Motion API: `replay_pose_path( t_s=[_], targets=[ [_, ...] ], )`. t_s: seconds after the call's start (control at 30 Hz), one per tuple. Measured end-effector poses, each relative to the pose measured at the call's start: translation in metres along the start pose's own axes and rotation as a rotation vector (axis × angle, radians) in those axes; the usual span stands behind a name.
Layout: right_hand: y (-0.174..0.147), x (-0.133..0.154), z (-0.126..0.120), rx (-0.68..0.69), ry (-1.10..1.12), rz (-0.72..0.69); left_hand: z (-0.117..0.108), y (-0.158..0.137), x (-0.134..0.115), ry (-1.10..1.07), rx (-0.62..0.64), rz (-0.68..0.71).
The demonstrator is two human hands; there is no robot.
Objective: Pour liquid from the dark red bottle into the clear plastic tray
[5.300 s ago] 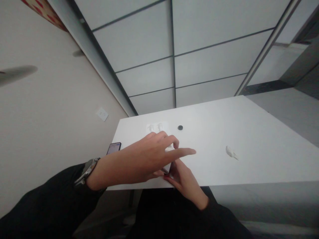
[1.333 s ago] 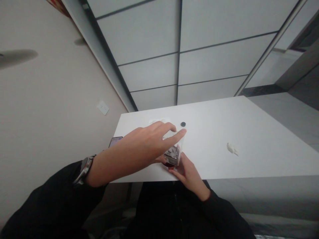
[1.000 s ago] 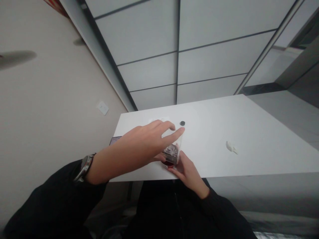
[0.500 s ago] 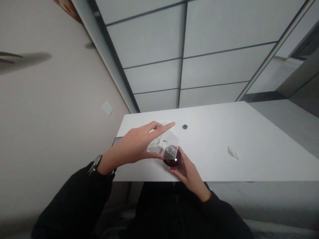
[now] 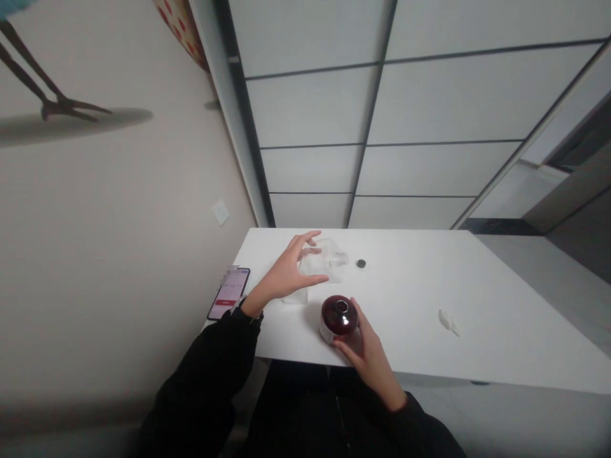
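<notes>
My right hand (image 5: pixel 370 356) is wrapped round the right side of a round, dark red jar (image 5: pixel 338 316) near the table's front edge. The jar stands upright, with a glossy domed top, a small ring-shaped opening or knob at its centre and a paler lower side. Farther back on the left, my left hand (image 5: pixel 298 267) has its thumb and fingers spread apart. Beside and partly behind those fingers lies a clear, square-bodied bottle (image 5: pixel 329 259), its neck pointing right. Below the left palm is another clear piece (image 5: pixel 296 296), partly covered; its kind is unclear.
A small dark round cap (image 5: pixel 361 263) lies right of the bottle neck. Crumpled white tissue (image 5: pixel 447 322) rests farther right on the white table (image 5: pixel 405 286). At the left edge a phone (image 5: pixel 230 294) lies under my left forearm's side. Wall and panelled sliding doors border the table.
My left hand has drawn back and left, away from the jar. The clear bottle, earlier over the jar's top, now lies on the table. The view has tilted and shifted.
</notes>
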State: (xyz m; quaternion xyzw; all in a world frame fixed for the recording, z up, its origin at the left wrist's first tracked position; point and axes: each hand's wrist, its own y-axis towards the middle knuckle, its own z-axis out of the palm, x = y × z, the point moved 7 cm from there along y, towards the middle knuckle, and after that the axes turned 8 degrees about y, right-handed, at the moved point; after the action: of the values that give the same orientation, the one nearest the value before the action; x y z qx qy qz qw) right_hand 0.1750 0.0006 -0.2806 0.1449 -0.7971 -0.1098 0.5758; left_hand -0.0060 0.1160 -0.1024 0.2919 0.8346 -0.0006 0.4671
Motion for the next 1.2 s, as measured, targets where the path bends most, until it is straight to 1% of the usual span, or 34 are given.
replay_pose_path(
  t_s=[0.07,0.13,0.23,0.4,0.6,0.73,0.87,0.97,1.07,1.2],
  targets=[
    [-0.001,-0.002,0.0,0.014,-0.005,-0.005,0.003,0.007,0.003,0.062,-0.025,0.015],
    [-0.001,-0.004,0.0,0.014,-0.007,-0.002,0.006,0.012,0.005,0.17,-0.024,0.034],
    [-0.001,-0.006,0.001,0.017,-0.007,0.003,0.014,0.018,0.013,0.331,0.035,0.019],
    [0.0,-0.004,0.002,0.024,-0.009,-0.005,0.028,0.019,0.03,0.419,0.142,-0.042],
    [0.002,0.002,0.002,0.022,0.018,0.0,0.046,0.018,0.043,0.56,0.295,0.02],
    [0.003,0.0,0.003,0.021,0.036,0.0,0.054,0.016,0.052,0.705,0.323,0.039],
    [0.001,-0.004,0.004,-0.025,0.052,-0.014,0.061,0.014,0.054,0.804,0.322,0.061],
    [0.0,-0.004,0.003,-0.066,0.054,-0.009,0.06,0.011,0.055,0.843,0.324,0.08],
    [0.002,0.003,-0.001,-0.099,0.06,-0.004,0.051,0.005,0.062,0.836,0.302,0.078],
    [0.007,0.021,-0.011,-0.128,0.051,-0.097,0.033,-0.007,0.079,0.63,0.199,0.036]
  ],
)
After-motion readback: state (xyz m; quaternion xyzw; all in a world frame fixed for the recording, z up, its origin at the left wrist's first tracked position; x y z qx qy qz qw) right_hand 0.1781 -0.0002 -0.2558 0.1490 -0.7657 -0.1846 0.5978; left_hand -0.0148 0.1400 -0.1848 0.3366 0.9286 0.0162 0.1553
